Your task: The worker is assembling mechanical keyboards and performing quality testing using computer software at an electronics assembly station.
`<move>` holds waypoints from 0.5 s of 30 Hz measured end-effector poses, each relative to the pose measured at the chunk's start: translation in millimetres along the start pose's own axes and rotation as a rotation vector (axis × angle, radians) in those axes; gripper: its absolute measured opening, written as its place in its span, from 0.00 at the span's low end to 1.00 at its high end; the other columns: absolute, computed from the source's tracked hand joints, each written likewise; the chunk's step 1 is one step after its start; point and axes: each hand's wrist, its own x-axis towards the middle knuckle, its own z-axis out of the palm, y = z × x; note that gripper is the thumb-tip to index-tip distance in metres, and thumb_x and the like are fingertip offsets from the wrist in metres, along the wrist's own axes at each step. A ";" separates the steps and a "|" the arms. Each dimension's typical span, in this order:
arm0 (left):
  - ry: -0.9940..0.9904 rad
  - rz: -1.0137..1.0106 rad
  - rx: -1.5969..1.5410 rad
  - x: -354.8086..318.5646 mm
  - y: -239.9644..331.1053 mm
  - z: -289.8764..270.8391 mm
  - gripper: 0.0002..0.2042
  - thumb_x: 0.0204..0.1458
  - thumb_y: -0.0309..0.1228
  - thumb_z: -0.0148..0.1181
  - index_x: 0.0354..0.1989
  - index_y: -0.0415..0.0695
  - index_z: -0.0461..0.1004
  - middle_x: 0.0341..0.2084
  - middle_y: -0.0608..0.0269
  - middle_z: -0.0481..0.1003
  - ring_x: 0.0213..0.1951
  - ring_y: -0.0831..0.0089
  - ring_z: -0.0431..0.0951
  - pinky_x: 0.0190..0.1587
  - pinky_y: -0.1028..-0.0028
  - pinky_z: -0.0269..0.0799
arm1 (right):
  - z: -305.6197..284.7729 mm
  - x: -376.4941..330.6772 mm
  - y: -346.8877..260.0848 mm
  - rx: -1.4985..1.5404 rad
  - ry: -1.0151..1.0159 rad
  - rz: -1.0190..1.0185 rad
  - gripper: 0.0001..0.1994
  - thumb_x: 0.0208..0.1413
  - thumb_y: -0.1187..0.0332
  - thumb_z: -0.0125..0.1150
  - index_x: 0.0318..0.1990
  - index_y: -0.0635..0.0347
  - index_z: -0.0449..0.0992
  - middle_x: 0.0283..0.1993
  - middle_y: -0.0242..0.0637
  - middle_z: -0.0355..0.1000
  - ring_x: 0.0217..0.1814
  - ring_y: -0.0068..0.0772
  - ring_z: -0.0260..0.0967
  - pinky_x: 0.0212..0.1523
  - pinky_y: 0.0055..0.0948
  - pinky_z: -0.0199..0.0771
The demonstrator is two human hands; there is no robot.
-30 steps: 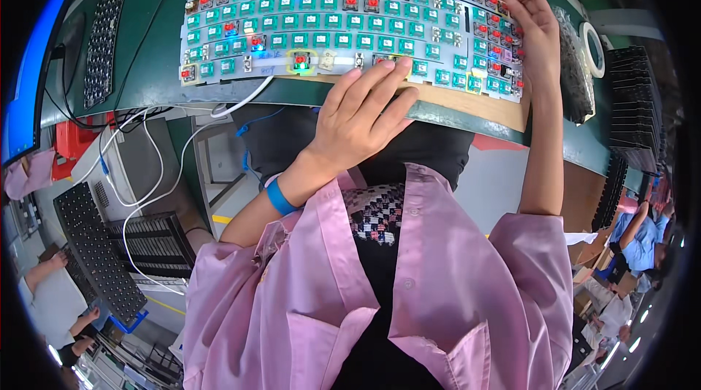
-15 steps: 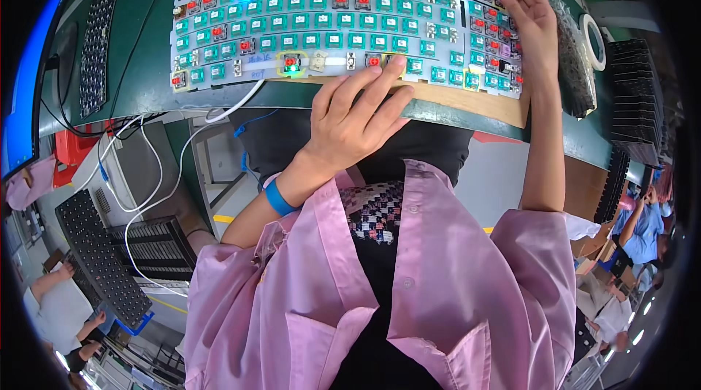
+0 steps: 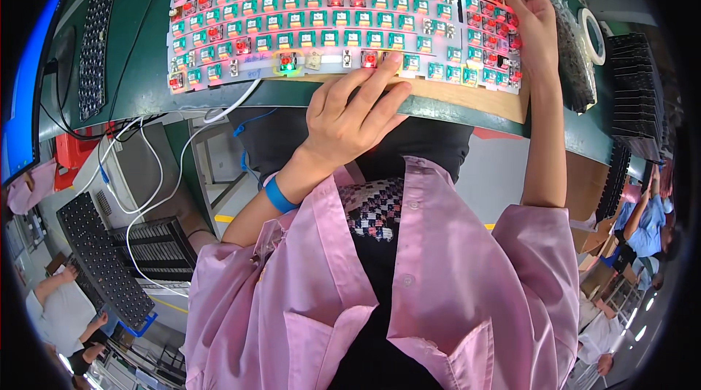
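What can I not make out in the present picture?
In the head view:
- Near edge of the keyboard board: partly hidden by the left hand.
- Its right edge: partly behind the right hand.
- Monitor: left side cut off by the picture's rim.
- Person in blue: hands too small, blurred.

The one view comes from the left of two wide fisheye cameras side by side on the wearer's head. It looks steeply down past the pink shirt (image 3: pixel 467 266), near enough for the uncapped mechanical keyboard (image 3: pixel 318 39) to span much of the upper part, with left hand (image 3: pixel 352 114) and right hand (image 3: pixel 531 14) both in sight. Toward the rim, straight edges bend (the green bench (image 3: pixel 150 47) has a bowed front), and the corners go black.
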 end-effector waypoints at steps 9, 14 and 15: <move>0.016 0.003 -0.010 3.9 1.2 -1.0 0.11 0.41 0.42 0.57 0.33 0.57 0.75 0.48 0.74 0.69 0.40 0.77 0.66 0.44 0.77 0.58 | -32.4 20.6 32.5 0.028 -0.194 -0.122 0.09 0.52 0.76 0.51 0.41 0.66 0.68 0.42 0.38 0.69 0.45 0.22 0.66 0.47 0.15 0.62; 0.000 0.001 -0.007 0.4 -0.3 -1.5 0.11 0.41 0.42 0.57 0.33 0.57 0.75 0.48 0.74 0.69 0.39 0.77 0.66 0.44 0.77 0.58 | -5.0 2.7 8.1 0.024 -0.090 -0.059 0.09 0.52 0.76 0.51 0.41 0.67 0.68 0.43 0.39 0.69 0.45 0.22 0.66 0.48 0.15 0.62; -0.001 0.002 -0.006 0.3 -0.5 -2.0 0.11 0.41 0.42 0.57 0.33 0.57 0.75 0.48 0.74 0.69 0.39 0.77 0.67 0.44 0.77 0.58 | -0.8 0.4 1.9 0.046 -0.028 -0.022 0.09 0.52 0.76 0.51 0.42 0.67 0.68 0.43 0.39 0.69 0.45 0.22 0.66 0.48 0.15 0.62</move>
